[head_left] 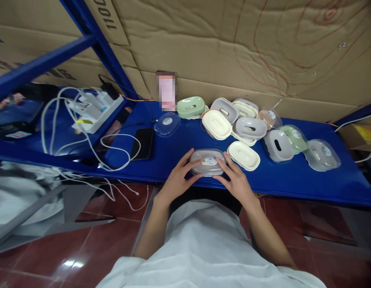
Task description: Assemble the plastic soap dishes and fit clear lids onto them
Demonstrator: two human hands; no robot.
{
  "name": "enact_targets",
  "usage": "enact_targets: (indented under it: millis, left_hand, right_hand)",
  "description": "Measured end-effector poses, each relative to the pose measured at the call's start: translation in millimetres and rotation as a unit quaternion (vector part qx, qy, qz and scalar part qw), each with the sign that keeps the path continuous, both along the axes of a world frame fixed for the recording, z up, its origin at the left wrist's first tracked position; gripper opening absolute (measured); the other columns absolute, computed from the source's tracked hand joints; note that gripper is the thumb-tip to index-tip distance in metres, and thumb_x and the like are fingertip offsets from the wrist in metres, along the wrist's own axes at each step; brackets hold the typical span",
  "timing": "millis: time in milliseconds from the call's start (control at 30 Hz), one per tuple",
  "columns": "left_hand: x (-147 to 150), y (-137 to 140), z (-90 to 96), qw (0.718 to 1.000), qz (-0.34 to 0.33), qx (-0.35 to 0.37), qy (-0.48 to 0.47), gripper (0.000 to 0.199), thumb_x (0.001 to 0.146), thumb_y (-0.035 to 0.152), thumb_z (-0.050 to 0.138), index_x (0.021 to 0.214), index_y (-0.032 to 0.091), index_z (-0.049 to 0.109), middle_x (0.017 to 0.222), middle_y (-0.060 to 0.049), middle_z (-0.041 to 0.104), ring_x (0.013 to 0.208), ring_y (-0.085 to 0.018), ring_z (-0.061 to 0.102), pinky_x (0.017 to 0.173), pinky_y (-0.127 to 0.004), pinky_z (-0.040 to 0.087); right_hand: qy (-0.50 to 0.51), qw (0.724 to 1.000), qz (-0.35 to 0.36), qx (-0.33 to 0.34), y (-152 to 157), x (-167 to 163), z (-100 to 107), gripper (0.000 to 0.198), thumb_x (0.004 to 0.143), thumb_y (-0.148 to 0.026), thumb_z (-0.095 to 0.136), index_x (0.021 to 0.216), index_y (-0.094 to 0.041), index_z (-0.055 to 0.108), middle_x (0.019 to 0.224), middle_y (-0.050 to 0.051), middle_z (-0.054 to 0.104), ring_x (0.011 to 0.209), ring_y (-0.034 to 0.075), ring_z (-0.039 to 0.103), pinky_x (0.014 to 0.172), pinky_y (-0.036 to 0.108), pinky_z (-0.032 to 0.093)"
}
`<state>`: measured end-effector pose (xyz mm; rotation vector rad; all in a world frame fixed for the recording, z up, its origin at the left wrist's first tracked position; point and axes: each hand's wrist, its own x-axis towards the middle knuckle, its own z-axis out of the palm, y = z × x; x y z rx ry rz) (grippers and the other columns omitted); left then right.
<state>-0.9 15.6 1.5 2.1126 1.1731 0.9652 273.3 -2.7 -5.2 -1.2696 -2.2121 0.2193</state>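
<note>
A grey box (203,167) under a clear lid (207,152) lies between a person's two hands at the near edge of a blue desk (176,147), its long sides along that edge. A round white label (210,160) on top bears print too small to read; "1100" runs sideways on the cardboard (203,40) beyond the desk's far edge. The left hand (180,180) clasps the box's left end and the right hand (238,182) its right, fingers parted over the lid, thumbs at the near rim. A cream dish (244,156) sits just beside the right hand.
</note>
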Motion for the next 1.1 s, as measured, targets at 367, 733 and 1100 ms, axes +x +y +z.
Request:
enact_targets:
  millis: [367,733,1100]
  left_hand:
    - [0,1,-4.4,1.000,-0.019,-0.004,-0.022,0.045,0.101,0.036,0.072,0.145,0.036,0.062,0.171,-0.007,0.041,0.157,-0.029,0.044,0.127,-0.050,0.045]
    - [-6,-2,7.1,0.998,-0.028,-0.045,-0.029,0.069,0.102,0.046,0.069,0.164,0.039,0.038,0.178,-0.008,0.028,0.160,-0.031,0.040,0.128,-0.051,0.042]
    - [1,1,2.8,0.999,0.007,-0.045,-0.016,0.039,0.108,0.040,0.059,0.146,0.035,0.060,0.154,-0.005,0.059,0.144,-0.024,0.058,0.123,-0.047,0.049]
  right_hand:
    - [-0.003,1.000,-0.017,0.015,-5,0,3,0.080,0.103,-0.033,0.068,0.171,-0.038,0.028,0.173,0.013,0.037,0.153,0.035,0.048,0.124,0.055,0.047]
    - [0.061,0.993,-0.061,0.077,-13,48,18,0.071,0.090,-0.044,0.084,0.156,-0.038,0.057,0.163,0.011,0.050,0.145,0.037,0.057,0.122,0.055,0.048]
    - [-0.020,0.784,-0.527,0.327,-74,272,-22,0.096,0.066,-0.074,0.089,0.142,-0.019,0.072,0.132,0.027,0.070,0.125,0.051,0.067,0.104,0.068,0.054]
